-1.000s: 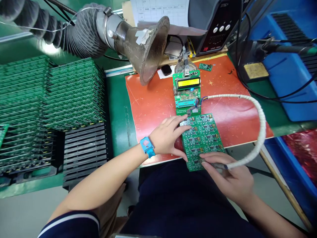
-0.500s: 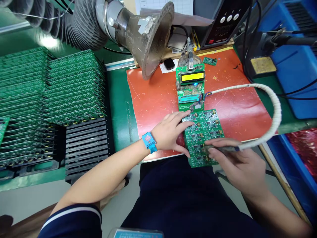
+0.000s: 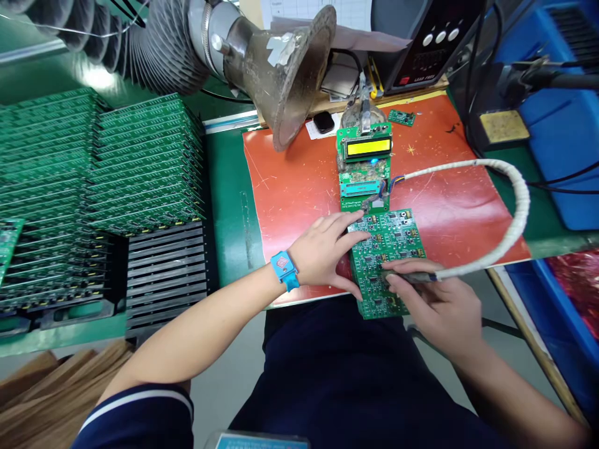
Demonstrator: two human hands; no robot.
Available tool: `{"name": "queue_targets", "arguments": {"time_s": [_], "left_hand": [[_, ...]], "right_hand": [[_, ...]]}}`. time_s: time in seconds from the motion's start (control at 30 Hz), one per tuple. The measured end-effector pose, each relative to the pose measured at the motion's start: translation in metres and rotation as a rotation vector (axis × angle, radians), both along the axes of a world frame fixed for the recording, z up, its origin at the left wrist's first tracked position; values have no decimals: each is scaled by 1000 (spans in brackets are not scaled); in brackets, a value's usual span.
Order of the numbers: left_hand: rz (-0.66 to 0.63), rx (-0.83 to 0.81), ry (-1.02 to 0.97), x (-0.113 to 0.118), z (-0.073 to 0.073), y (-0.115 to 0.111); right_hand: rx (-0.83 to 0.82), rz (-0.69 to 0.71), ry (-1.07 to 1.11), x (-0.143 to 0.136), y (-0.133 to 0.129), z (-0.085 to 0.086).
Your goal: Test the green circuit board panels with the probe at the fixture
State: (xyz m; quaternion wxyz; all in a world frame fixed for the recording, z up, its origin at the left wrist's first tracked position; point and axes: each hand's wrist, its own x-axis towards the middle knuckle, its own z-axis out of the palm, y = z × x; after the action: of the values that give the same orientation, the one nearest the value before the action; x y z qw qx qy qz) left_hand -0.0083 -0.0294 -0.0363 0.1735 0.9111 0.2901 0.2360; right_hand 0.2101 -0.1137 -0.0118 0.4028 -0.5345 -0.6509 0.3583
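Note:
A green circuit board panel (image 3: 397,240) lies at the front edge of the red mat. My left hand (image 3: 327,249), with a blue band on its wrist, rests spread on the panel's left edge. My right hand (image 3: 435,305) grips a probe (image 3: 418,277) on a white wrapped cable (image 3: 519,212), its tip over the lower middle of the panel. The tip itself is hidden by my fingers. Behind the panel sits a programmer board (image 3: 362,171) with a lit yellow display (image 3: 369,147) and a blue light.
Stacked green boards (image 3: 145,162) stand in black racks (image 3: 166,268) at the left. A fume funnel (image 3: 299,75) hangs over the mat (image 3: 290,187). A small board (image 3: 401,117), a black station (image 3: 425,56) and blue bins (image 3: 556,125) are at the back and right.
My right hand has moved slightly left over the panel with the probe. My left hand stays on the panel's edge. The whole view has shifted a little.

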Motion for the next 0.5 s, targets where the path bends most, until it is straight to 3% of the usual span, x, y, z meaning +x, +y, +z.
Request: {"name": "queue_targets", "arguments": {"time_s": [0.5], "left_hand": [[10, -35, 30, 1, -3, -2]], "right_hand": [[215, 35, -243, 3, 1, 1]]}}
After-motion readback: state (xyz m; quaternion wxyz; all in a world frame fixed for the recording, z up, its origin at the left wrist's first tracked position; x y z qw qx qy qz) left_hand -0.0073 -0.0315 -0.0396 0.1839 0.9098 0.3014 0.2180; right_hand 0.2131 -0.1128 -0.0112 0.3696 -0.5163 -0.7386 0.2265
